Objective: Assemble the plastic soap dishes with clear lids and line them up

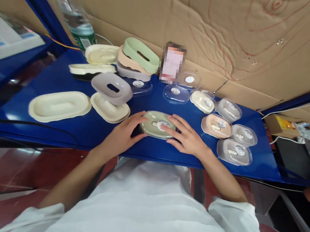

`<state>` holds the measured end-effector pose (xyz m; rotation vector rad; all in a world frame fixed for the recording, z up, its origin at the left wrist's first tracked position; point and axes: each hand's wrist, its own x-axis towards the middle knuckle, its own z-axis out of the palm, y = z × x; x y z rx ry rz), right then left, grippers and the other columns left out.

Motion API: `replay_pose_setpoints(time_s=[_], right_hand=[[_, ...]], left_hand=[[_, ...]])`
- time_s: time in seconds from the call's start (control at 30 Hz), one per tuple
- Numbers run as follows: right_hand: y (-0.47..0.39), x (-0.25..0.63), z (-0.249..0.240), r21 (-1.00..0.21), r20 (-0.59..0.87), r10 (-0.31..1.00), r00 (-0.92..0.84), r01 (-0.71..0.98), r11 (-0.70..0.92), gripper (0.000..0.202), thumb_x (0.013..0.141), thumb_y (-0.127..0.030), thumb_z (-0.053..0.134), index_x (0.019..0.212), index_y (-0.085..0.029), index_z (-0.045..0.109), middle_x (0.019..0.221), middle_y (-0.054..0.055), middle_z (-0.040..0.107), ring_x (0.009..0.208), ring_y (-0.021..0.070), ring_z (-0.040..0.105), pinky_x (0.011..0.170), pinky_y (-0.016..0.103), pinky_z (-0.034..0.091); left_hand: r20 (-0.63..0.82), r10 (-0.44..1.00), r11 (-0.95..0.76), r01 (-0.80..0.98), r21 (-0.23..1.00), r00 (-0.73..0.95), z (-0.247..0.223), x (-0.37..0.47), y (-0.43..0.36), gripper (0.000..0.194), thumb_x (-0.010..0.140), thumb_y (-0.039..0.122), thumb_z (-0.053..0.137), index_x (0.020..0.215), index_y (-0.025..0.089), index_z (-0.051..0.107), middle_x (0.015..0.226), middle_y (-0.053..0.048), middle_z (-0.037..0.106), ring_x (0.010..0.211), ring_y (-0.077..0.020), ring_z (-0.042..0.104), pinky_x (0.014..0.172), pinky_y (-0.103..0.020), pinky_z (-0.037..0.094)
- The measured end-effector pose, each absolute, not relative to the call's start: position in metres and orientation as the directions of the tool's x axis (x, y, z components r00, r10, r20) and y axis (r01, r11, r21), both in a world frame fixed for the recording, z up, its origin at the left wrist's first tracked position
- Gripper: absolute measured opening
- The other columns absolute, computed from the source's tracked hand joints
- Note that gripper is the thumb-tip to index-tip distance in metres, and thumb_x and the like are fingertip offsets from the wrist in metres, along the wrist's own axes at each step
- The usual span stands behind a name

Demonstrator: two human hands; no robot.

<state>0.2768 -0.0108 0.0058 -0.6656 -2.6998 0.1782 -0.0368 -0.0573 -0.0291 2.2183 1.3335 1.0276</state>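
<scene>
A green oval soap box (153, 129) with a clear lid and a round printed sticker lies on the blue table, close to the front edge. My left hand (125, 133) grips its left end, thumb low at the near side and fingers at the far corner. On the right end rests my right hand (189, 138), its fingers spread across the lid and around that end, one fingertip on the sticker. Left of my hands are a grey slotted soap dish part (112, 87), a cream tray (111, 108) beneath it and a larger cream tray (60, 105).
Several lidded soap boxes (235, 152) sit at the right. Clear lids (176, 94) lie behind my hands, near a propped phone (172, 62). Stacked green (140, 54), peach and grey parts stand back left, beside a water bottle (78, 24). Cardboard (146, 11) walls the back.
</scene>
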Motion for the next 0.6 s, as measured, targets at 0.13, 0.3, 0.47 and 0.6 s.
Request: replay_pose_setpoints(time_s=[0.13,0.3,0.47,0.6], right_hand=[[-0.011,0.273,0.004,-0.274,0.318,0.473,-0.822,0.398,0.876,0.055,0.113,-0.034,0.056,0.166,-0.028,0.048,0.18,0.013,0.032,0.17,0.0348,0.021,0.132,0.064,0.038],[-0.005,0.268,0.003,-0.34,0.316,0.498,-0.808,0.393,0.854,0.056,0.111,-0.037,0.059,0.166,-0.031,0.048,0.177,0.014,0.037,0.168,0.0356,0.027,0.132,0.065,0.037],[-0.001,0.264,0.004,-0.341,0.286,0.525,-0.802,0.427,0.838,0.054,0.11,-0.04,0.06,0.163,-0.033,0.053,0.174,0.011,0.042,0.166,0.0366,0.031,0.131,0.066,0.038],[-0.002,0.265,0.003,-0.306,0.281,0.512,-0.812,0.43,0.85,0.051,0.11,-0.045,0.061,0.159,-0.03,0.059,0.168,0.013,0.05,0.161,0.0368,0.038,0.129,0.064,0.042]], left_hand=[[0.411,0.863,-0.503,0.588,0.634,0.295,-0.028,-0.038,-0.057,0.052,0.106,0.052,0.065,0.149,0.026,0.055,0.162,-0.014,0.058,0.149,-0.031,0.058,0.125,-0.055,0.049],[0.315,0.915,-0.404,0.569,0.717,0.252,-0.026,-0.04,-0.057,0.064,0.101,0.06,0.069,0.153,0.026,0.054,0.165,-0.013,0.056,0.147,-0.0327,0.06,0.123,-0.055,0.051],[0.249,0.948,-0.318,0.566,0.76,0.198,-0.024,-0.041,-0.059,0.068,0.098,0.064,0.071,0.155,0.029,0.056,0.16,-0.011,0.061,0.133,-0.0327,0.07,0.115,-0.053,0.058],[0.25,0.944,-0.33,0.55,0.767,0.216,-0.022,-0.042,-0.059,0.065,0.097,0.062,0.074,0.151,0.029,0.059,0.15,-0.01,0.068,0.125,-0.0307,0.074,0.109,-0.051,0.062]])
